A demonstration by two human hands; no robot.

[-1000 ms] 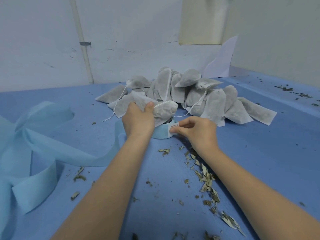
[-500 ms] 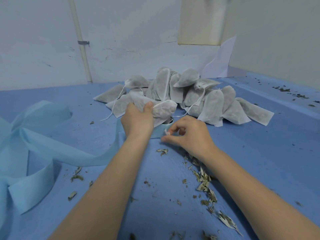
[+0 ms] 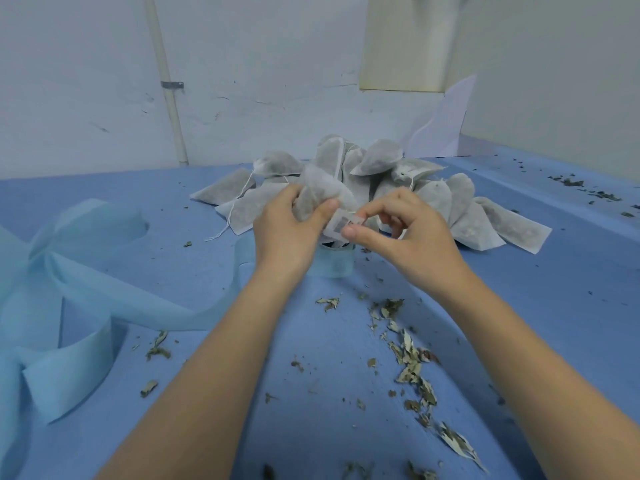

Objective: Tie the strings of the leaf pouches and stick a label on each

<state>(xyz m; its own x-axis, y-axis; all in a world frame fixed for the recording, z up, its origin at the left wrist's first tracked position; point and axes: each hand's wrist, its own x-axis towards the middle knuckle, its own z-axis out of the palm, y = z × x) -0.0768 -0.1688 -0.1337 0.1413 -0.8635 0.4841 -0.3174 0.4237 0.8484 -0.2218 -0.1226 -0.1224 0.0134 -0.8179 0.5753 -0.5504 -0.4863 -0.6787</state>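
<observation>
My left hand (image 3: 289, 233) grips a white leaf pouch (image 3: 320, 192) and holds it lifted above the blue table. My right hand (image 3: 401, 230) pinches a small white label (image 3: 343, 221) between thumb and forefinger, right against the pouch's lower side. Behind both hands lies a pile of leaf pouches (image 3: 433, 202) with loose white strings. A light blue label backing roll (image 3: 334, 263) stands on the table just under the hands, partly hidden by them.
A long light blue backing strip (image 3: 86, 282) curls across the left of the table. Dried leaf crumbs (image 3: 408, 362) are scattered in front and to the right. A white wall with a pipe (image 3: 169, 98) closes the back.
My left hand has lifted the pouch off the table. My right hand has peeled a label from the roll and brought it up to the pouch.
</observation>
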